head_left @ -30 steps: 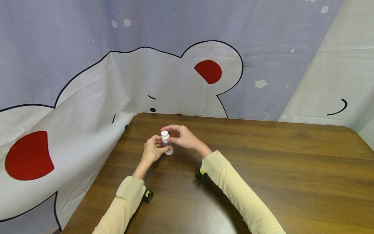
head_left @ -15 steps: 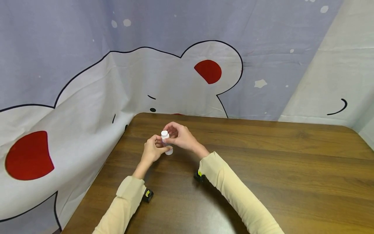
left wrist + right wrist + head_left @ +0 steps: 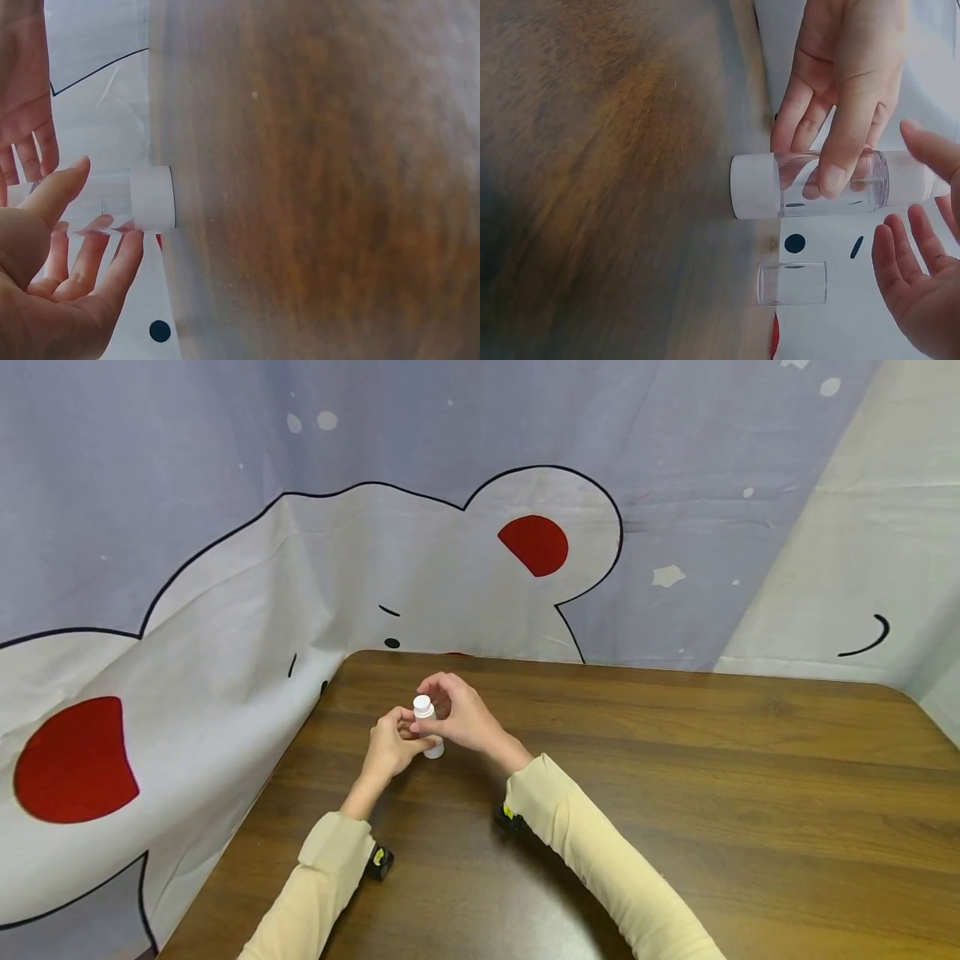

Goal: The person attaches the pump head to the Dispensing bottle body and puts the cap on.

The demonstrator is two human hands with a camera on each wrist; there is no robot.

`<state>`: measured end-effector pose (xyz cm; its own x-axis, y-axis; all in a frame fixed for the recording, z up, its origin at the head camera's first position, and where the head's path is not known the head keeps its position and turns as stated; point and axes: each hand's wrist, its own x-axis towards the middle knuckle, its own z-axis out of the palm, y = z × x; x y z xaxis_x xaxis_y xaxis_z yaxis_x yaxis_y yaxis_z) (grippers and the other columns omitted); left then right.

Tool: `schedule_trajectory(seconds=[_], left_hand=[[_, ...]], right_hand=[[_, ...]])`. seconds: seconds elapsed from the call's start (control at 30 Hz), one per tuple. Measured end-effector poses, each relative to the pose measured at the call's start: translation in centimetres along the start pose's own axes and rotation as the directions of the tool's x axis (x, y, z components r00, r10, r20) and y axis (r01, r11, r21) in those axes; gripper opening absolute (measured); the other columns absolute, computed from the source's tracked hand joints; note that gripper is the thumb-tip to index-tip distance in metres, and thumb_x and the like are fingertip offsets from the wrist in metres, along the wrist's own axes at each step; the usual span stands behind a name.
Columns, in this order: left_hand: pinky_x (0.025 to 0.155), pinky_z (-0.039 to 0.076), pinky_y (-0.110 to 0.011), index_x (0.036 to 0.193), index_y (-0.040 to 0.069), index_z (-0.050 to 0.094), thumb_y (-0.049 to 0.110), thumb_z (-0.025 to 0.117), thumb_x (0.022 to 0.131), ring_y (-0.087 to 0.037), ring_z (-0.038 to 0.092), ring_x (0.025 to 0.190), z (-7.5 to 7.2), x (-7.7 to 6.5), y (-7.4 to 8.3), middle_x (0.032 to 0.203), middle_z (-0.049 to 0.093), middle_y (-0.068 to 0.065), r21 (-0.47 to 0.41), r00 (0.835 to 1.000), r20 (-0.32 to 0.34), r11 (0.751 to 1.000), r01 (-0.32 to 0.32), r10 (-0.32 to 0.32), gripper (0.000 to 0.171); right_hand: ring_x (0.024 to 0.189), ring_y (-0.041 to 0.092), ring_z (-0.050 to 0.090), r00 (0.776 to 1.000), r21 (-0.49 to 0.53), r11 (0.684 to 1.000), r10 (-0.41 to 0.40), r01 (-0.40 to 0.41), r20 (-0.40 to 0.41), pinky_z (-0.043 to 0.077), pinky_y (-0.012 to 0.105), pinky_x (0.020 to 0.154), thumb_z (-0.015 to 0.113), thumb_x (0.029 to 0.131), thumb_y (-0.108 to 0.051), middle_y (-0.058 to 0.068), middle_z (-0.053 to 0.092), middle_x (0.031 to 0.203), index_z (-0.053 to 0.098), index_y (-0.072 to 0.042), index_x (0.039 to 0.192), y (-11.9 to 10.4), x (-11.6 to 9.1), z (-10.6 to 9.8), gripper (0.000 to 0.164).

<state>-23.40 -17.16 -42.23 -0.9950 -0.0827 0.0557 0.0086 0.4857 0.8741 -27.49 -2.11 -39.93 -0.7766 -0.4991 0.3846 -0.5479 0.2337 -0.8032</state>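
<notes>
A slim pump bottle (image 3: pixel 432 749) with a clear body, white base and white top stands upright, apparently on the table. My left hand (image 3: pixel 387 748) grips its clear body, thumb on one side and fingers on the other, as the left wrist view shows. Around the white top (image 3: pixel 907 178), my right hand (image 3: pixel 467 718) holds its thumb and fingers spread. In the right wrist view a gap shows between that thumb and the top; whether another finger touches it I cannot tell. Behind the bottle stands a small clear cap (image 3: pixel 793 283), seen in the right wrist view.
The brown wooden table (image 3: pixel 712 777) reaches to the right and toward the front. A printed curtain (image 3: pixel 420 568) hangs along its back and left edges. Small black devices (image 3: pixel 380 862) are at both wrists.
My right hand has shifted around the bottle's top, and its forearm has come slightly left and down. The left hand and the bottle keep their place.
</notes>
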Motion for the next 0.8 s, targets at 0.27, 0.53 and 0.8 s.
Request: schedule_trajectory(seconds=[0.27, 0.53, 0.8], left_hand=[[0.085, 0.057, -0.038, 0.107, -0.002, 0.057, 0.008, 0.081, 0.075, -0.034, 0.068, 0.102, 0.01, 0.04, -0.04, 0.111, 0.068, -0.022, 0.015, 1.000, -0.004, 1.000, -0.009, 0.009, 0.041], [0.087, 0.057, -0.041, 0.107, -0.003, 0.056, 0.004, 0.080, 0.075, -0.036, 0.068, 0.103, 0.01, 0.00, 0.07, 0.112, 0.068, -0.024, -0.014, 1.000, 0.000, 1.000, -0.016, 0.016, 0.041], [0.087, 0.057, -0.041, 0.107, -0.003, 0.056, 0.006, 0.081, 0.075, -0.036, 0.068, 0.104, 0.03, -0.03, 0.04, 0.113, 0.067, -0.023, 0.000, 1.000, -0.002, 1.000, -0.011, 0.011, 0.042]], right_hand=[[0.117, 0.026, 0.057, 0.991, 0.149, 0.988, 0.007, -0.027, 0.133, 0.047, 0.043, 0.102, 0.065, 0.090, -0.006, 0.016, 0.053, 0.138, 0.047, -0.004, 0.137, -0.08, -0.14, -0.64, 0.051], [0.128, 0.031, 0.052, 0.971, 0.197, 0.980, -0.043, -0.005, 0.237, 0.043, 0.040, 0.107, 0.058, 0.092, -0.002, 0.020, 0.051, 0.140, 0.044, -0.001, 0.141, 0.28, -0.14, -0.82, 0.050], [0.126, 0.029, 0.054, 0.972, 0.169, 0.985, -0.055, 0.016, 0.230, 0.045, 0.035, 0.106, 0.054, 0.094, 0.000, 0.020, 0.054, 0.137, 0.048, 0.003, 0.136, 0.48, -0.24, -0.95, 0.043]])
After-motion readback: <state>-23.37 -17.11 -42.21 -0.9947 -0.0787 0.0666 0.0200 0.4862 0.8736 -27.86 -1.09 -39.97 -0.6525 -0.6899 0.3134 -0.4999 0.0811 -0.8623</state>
